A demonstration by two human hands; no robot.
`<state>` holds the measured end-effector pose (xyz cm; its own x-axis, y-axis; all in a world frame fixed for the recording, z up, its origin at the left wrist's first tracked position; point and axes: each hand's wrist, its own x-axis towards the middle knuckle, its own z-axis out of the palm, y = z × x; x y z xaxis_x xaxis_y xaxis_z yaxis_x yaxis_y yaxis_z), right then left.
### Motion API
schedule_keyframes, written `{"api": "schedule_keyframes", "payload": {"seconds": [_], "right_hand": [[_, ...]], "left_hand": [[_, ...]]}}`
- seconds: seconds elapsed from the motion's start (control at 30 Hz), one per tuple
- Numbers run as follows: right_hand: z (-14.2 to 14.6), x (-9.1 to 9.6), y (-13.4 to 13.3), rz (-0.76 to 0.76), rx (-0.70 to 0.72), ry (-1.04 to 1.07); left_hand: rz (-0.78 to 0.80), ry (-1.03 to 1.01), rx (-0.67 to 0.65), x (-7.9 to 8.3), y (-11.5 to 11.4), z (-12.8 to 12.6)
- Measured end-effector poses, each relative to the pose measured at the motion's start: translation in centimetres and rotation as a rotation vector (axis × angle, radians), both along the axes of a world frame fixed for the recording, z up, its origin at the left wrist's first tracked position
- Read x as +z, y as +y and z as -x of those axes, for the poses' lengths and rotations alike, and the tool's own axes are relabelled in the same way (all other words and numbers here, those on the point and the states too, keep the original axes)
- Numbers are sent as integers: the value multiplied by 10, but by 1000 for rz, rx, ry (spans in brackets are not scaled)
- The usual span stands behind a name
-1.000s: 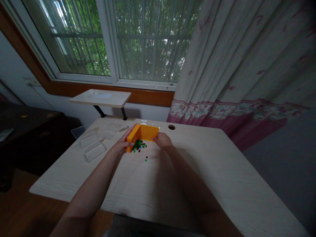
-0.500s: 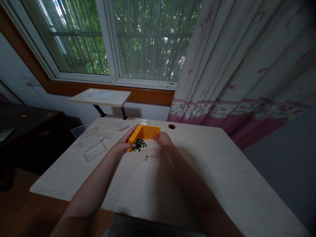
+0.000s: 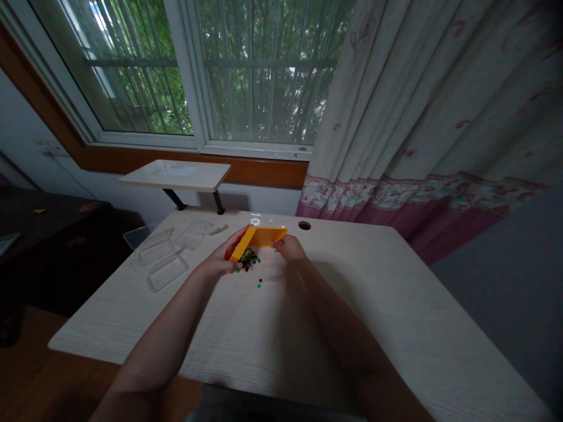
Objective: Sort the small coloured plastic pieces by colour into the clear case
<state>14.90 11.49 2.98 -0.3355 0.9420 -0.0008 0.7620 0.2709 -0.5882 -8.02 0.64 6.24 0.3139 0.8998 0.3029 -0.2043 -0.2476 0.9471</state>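
Observation:
A yellow hinged box (image 3: 268,237) is tipped on its side above the desk, its lid swung open to the right. My left hand (image 3: 223,258) wraps round the left part of the box. With pinched fingers my right hand (image 3: 289,246) grips the free edge of the lid. Below the box's opening lies a heap of tiny coloured pieces (image 3: 248,258), mostly green and dark red; their exact kind is too small to tell. Nearer to me on the desk are a couple of stray pieces (image 3: 259,283).
Several clear plastic boxes (image 3: 168,273) lie on the left of the pale wooden desk (image 3: 220,328). A small raised shelf (image 3: 176,174) on black legs stands at the back left. The desk has a round cable hole (image 3: 304,225) near a long curtain (image 3: 387,135).
The box has tilted a little further over the heap, and the opened lid looks narrower. Both hands keep their hold, and the camera view has shifted slightly.

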Motion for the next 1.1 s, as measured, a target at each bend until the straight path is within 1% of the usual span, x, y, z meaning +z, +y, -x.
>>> {"api": "schedule_keyframes", "payload": {"seconds": [0.17,0.3,0.47,0.6,0.73,0.83,0.97,1.1], "right_hand": [[1,-3,2,0,-12,26],[2,-2,1,-14,-14,42],[3,1,-2,-19,0,47],[4,1,-3,-8,0,36],[5,5,-6,10,18,20],[7,9,-11,14,51,27],[10,13,-16,44,113,26],[12,14,-21,67,145,-2]], "left_hand": [[25,-27,-3,0,-2,-4],[33,-63,20,1,-2,-5],[-16,-73,26,-1,0,-2],[-30,-43,17,1,0,-2],[-38,-48,77,2,3,-1],[-60,-56,127,-1,6,1],[-79,3,152,-7,6,3],[-60,3,174,-9,5,2]]}}
